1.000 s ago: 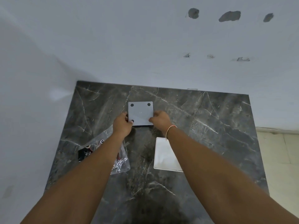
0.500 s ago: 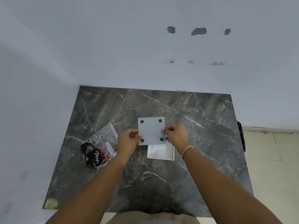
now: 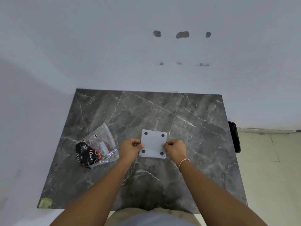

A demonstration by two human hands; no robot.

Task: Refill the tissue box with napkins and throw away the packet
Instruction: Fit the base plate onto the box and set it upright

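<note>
Lying at left of desk (image 3: pixel 187 115): clear packet (image 3: pixel 97 148), dark printed insert inside, mouth crumpled, untouched; not yet binned. Left hand (image 3: pixel 130 150) grip narrow, pinching left edge of tissue box (image 3: pixel 153 144). Box upside down at desk centre, grey base with four dark feet facing up. Right hand (image 3: pixel 175 150) grip narrow, pinching right edge. Risks: base seated crooked, pops off when box flipped, napkins spill; thin edge pinch may slip. Dark bin (image 3: pixel 234 137) beyond right desk edge; light packet could miss it.

Only the packet (image 3: pixel 97 148) clutters the table's (image 3: pixel 187 115) left side.
</note>
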